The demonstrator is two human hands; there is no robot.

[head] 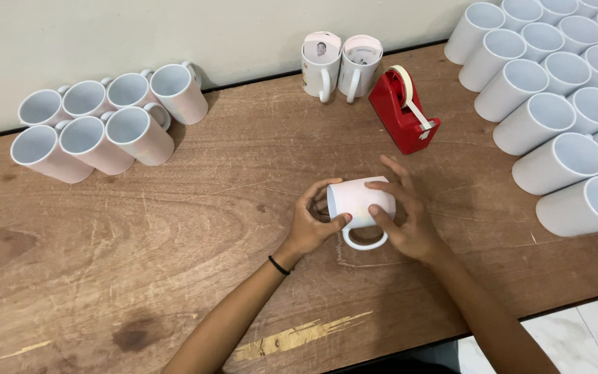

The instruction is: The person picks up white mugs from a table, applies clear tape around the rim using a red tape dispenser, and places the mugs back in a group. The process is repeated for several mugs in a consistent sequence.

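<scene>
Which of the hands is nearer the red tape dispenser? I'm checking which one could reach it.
Right. The right hand lies just below the red tape dispenser, on the mug; the left hand holds the mug's far side, farther left.

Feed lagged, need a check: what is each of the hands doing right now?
Left hand: closed on the open end of the white ceramic mug lying sideways.
Right hand: gripping the same mug's side.

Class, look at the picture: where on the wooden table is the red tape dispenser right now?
In the head view, the red tape dispenser stands at the far middle of the wooden table, just right of two paper-wrapped mugs and beyond the white mug held in both hands.
</scene>
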